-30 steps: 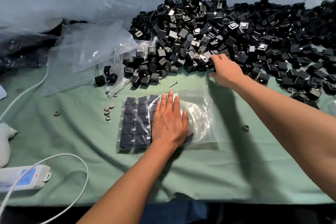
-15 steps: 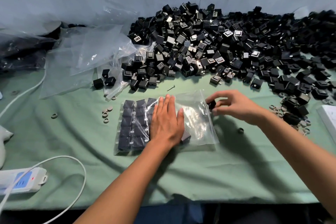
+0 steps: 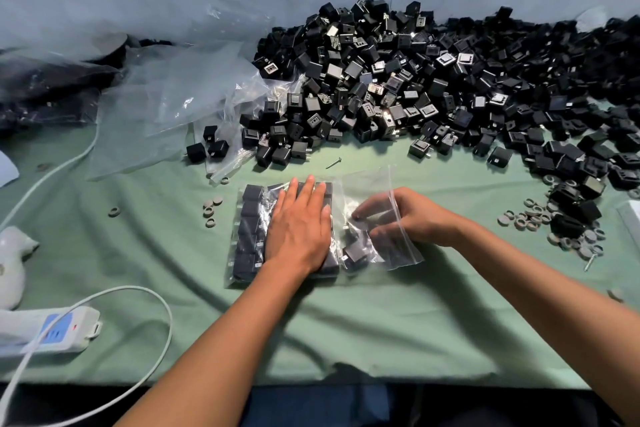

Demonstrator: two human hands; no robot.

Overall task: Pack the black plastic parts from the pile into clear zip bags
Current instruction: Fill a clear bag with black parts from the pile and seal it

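Two hands at the zip bag (image 3: 403, 215): left hand (image 3: 299, 229) flat on top, right hand (image 3: 408, 218) inside, grip unclear

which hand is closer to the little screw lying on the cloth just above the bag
Left. The left hand lies flat on the zip bag, fingertips just below the screw; the right hand is farther right, inside the bag.

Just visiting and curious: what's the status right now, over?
Left hand flat, pressing packed parts through zip bag. Right hand reaching inside bag mouth, grip unclear. Pile waiting behind. Nothing in the way.
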